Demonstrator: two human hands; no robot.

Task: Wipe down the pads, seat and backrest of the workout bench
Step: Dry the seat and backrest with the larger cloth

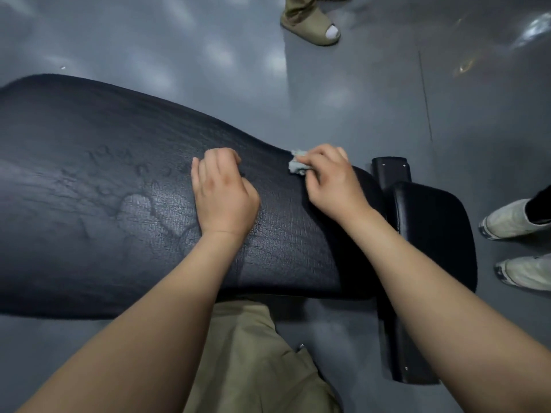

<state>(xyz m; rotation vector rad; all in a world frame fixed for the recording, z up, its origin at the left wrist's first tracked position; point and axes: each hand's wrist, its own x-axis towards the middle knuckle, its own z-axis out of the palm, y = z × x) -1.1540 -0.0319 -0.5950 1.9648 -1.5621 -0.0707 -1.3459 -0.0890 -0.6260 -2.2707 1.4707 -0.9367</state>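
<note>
A glossy grey floor point(149, 40) fills the view, with pale light reflections scattered toward 12 and 1 o'clock. Across it, from 9 o'clock toward 3 o'clock, lies the long black backrest point(89, 219) of the workout bench, its grained surface narrowing toward the right. A paler, shinier patch and faint smeared marks show on it at about 9 o'clock from the left hand. Just past the narrow end, at 3 o'clock, sits the shorter black seat point(441, 234), apart from the backrest by a slim gap. A black frame piece point(390, 169) stands at the far end of that gap. At 6 o'clock, below the near edge of the backrest, are the person's khaki trousers point(253, 368). Both bare forearms reach up from the bottom corners. The left hand point(225, 198) rests near the middle of the surface, its grip clenched into a loose fist with nothing visible in it. The right hand point(331, 180) lies at 3 o'clock from the left, at the far edge of the narrow end. A pair of white shoes point(507, 219) stands on the floor at 3 o'clock, and a tan sandal point(310, 28) over a white sock at 12 o'clock. The small, crumpled pale blue cloth point(296, 165) is pinched in the right grip and pressed on the backrest.
</note>
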